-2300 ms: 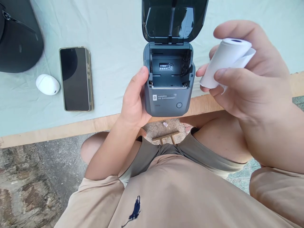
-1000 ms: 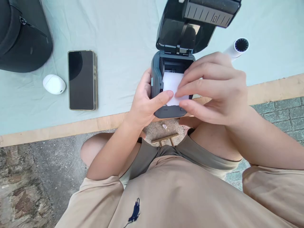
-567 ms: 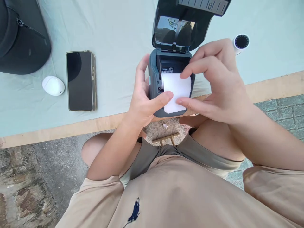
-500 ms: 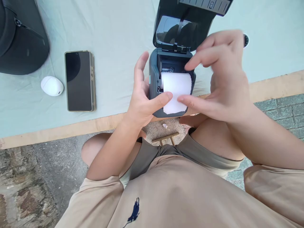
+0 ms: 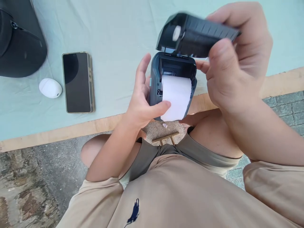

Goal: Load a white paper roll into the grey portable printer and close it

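A small dark portable label printer [image 5: 155,71] is held above the table's front edge by my left hand [image 5: 143,98], its thumb pressing the paper at the front and its fingers along the left side. Inside sits a white paper roll [image 5: 177,91], its torn loose end hanging over the front rim. The hinged printer lid [image 5: 194,34] is raised and tilted over the back of the body. My right hand [image 5: 239,57] grips the lid's right end between thumb and fingers; some of those fingers are hidden behind it.
On the pale green tablecloth [image 5: 111,38] at left lie a smartphone [image 5: 77,82] and a white oval case [image 5: 50,88]. A black zippered bag [image 5: 23,47] stands in the far left corner. The wooden table edge [image 5: 102,125] runs beneath my forearms.
My right hand has moved from the paper up to the lid and taken hold of it. The lid has swung partway down toward the body. More paper hangs over the front.
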Demonstrator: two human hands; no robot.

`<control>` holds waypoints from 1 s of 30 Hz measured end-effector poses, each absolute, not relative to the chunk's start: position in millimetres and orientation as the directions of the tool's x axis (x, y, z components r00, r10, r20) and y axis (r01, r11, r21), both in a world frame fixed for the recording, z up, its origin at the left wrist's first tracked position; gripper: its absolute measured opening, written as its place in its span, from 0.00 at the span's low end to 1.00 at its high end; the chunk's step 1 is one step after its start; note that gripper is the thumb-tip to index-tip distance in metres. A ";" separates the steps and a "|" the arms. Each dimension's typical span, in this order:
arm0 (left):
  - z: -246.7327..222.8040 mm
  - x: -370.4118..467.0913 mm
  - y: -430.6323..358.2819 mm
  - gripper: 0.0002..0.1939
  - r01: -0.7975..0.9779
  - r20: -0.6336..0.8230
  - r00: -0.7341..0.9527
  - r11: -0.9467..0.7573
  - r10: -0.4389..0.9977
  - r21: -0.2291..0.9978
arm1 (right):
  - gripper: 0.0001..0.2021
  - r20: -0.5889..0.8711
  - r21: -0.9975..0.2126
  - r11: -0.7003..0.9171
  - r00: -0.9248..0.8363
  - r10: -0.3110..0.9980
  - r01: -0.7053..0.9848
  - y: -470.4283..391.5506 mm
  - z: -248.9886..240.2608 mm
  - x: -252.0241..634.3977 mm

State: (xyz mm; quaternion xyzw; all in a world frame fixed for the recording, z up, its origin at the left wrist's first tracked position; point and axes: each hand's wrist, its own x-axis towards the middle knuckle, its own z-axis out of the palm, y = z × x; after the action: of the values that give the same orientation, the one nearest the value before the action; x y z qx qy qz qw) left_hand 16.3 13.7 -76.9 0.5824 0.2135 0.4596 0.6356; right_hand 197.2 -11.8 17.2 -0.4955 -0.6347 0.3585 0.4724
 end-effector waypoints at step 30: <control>-23.1 15.9 -8.6 0.23 -0.464 -0.003 0.428 0.222 0.904 0.858 | 0.28 0.079 -0.963 0.177 -0.414 0.907 0.203 -14.6 17.8 194.6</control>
State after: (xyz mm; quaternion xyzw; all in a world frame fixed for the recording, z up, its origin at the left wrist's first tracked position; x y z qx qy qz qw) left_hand 15.9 -8.6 -23.1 0.4158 0.2647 0.4649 0.7355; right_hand 194.6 -14.6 17.8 -0.4081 -0.6800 0.4947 0.3554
